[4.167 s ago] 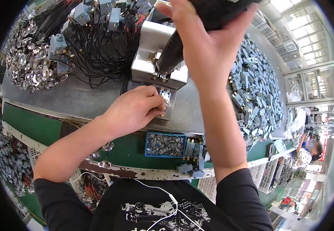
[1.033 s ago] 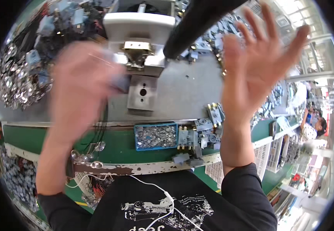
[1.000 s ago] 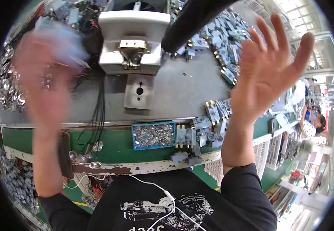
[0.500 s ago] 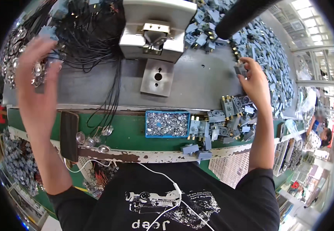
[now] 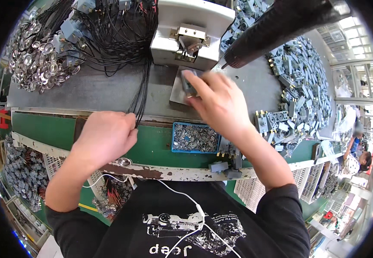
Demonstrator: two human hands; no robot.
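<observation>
Two hands at work above the surface (image 5: 105,94). Right hand (image 5: 193,88): thumb and forefinger drawn together on a small grey block (image 5: 188,86), which sits over the metal plate (image 5: 176,95) in front of the white machine (image 5: 197,15). Blurred; cannot tell whether block and plate touch. Left hand (image 5: 109,133): fingers curled at the front edge, beside the black wires (image 5: 142,92); cannot tell whether it has hold of any.

Risks, judged:
1. Block seats crooked or slips off the plate. Cause: fingertip-only pinch, plate's middle largely covered by the hand.
2. Wires snag and drag. Cause: strands run down against the left fingers, and higher up they tangle.
3. Knuckles knock the black hand tool (image 5: 276,36). Cause: its tip appears just beside the right hand; depth unclear.
4. Small parts spill. Cause: blue tray (image 5: 195,151) stands open below the right wrist.
5. Metal cup (image 5: 125,162) drops off. Cause: it lies near the outer rim, beneath the left hand.
</observation>
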